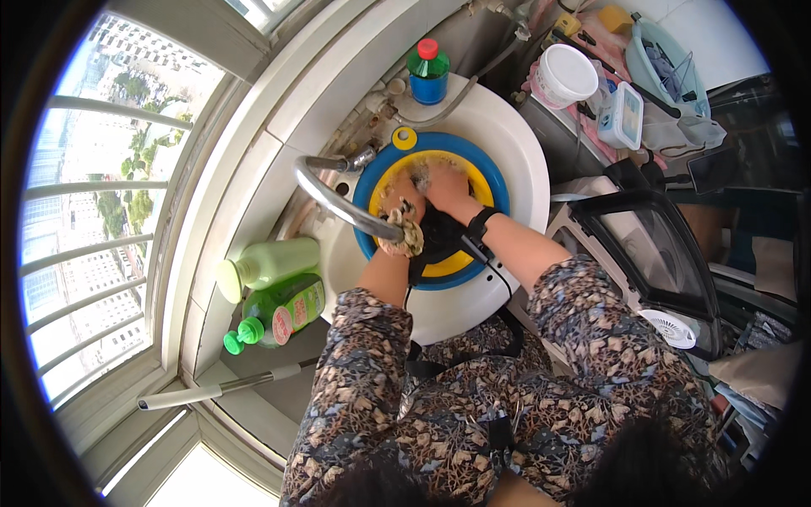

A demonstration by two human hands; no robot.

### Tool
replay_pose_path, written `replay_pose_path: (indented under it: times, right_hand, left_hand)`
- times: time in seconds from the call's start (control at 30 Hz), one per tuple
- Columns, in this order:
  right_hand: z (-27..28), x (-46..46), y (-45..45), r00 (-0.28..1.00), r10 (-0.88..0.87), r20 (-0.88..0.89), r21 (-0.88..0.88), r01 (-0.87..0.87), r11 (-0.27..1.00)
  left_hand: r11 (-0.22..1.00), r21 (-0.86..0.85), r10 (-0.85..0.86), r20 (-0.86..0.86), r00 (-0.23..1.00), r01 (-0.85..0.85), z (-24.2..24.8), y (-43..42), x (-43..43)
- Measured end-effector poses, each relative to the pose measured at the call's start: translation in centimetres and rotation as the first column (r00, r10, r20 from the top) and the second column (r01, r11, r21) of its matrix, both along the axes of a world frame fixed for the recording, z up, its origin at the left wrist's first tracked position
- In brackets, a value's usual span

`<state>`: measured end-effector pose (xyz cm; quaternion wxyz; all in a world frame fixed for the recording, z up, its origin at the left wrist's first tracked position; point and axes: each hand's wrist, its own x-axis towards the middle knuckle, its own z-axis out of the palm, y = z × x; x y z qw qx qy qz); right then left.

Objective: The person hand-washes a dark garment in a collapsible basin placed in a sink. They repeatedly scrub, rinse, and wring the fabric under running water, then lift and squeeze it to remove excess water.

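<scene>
A blue-rimmed plastic basin (500, 209) with a yellow inside sits in a white ceramic sink (535, 177). It holds sudsy water and a dark item (438, 231), apparently cloth. My left hand (400, 188) and my right hand (447, 185) are close together in the basin, above the dark item. Their fingers dip into the suds, so their grip is hidden. A curved metal faucet (329, 196) crosses over my left forearm. Bunched fabric (404, 234) wraps its spout end and hides part of my left wrist. Black straps circle both wrists.
Left of the sink stand a pale green bottle (279, 263) and a green detergent bottle (285, 310). A red-capped bottle (429, 73) stands on the sink's far rim. At right are a white tub (564, 76), a lidded box (621, 117) and an open top-loading washing machine's lid (652, 253).
</scene>
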<state>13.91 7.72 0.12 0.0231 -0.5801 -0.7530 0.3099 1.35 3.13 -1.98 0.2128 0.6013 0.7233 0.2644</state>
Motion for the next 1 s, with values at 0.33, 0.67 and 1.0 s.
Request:
replay_pose_path:
  times: [0.33,0.67,1.0]
  right_hand:
    - [4.4,6.0,-8.9,0.981,0.194,0.018,-0.149,-0.189,0.970]
    - [-0.6,1.2,-3.1,0.947,0.211,0.243,0.070,-0.234,0.970]
    - [2.7,2.3,0.7,0.971,-0.101,-0.216,-0.263,0.041,0.964]
  left_hand:
    - [0.891,-0.227,-0.424,-0.109,0.899,0.393,3.7,-9.2,0.2]
    - [0.939,-0.343,-0.174,-0.441,0.880,0.015,-2.3,-3.8,2.6]
    - [0.998,0.049,-0.050,0.369,0.928,0.035,2.5,-1.9,-1.3]
